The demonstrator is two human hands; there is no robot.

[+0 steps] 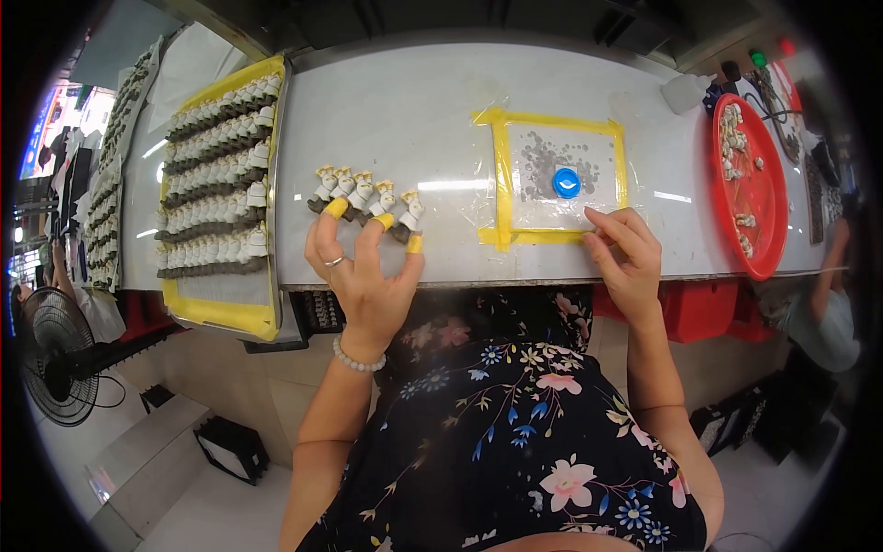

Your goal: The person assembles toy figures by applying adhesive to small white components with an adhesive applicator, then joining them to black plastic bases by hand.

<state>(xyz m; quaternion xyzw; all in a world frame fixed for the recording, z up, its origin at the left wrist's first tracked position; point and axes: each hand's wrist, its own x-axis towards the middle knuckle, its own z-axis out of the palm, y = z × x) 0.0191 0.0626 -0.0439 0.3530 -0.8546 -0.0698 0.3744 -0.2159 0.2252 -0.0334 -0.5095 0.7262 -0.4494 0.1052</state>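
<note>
Several small white-and-grey figurines point(363, 195) with yellow details stand in a slanted row on the white tabletop. My left hand point(368, 271) reaches to their near side, fingers spread, with yellow covers on three fingertips that touch or almost touch them. Farther right, my right hand point(633, 262) hovers at the near edge of a yellow-taped square point(561, 237). Its thumb and index finger are bent with a gap between their tips, and I see nothing held there. Inside the square, a round blue cap point(565, 183) with something white in it sits among grey smudges.
At left, a yellow-edged tray point(221, 315) bears rows of similar figurines. A red oval tray point(771, 216) with small white pieces lies at right, near a white bottle point(686, 93). Beyond the table's left end stands a black fan point(60, 359); another person point(821, 322) is at far right.
</note>
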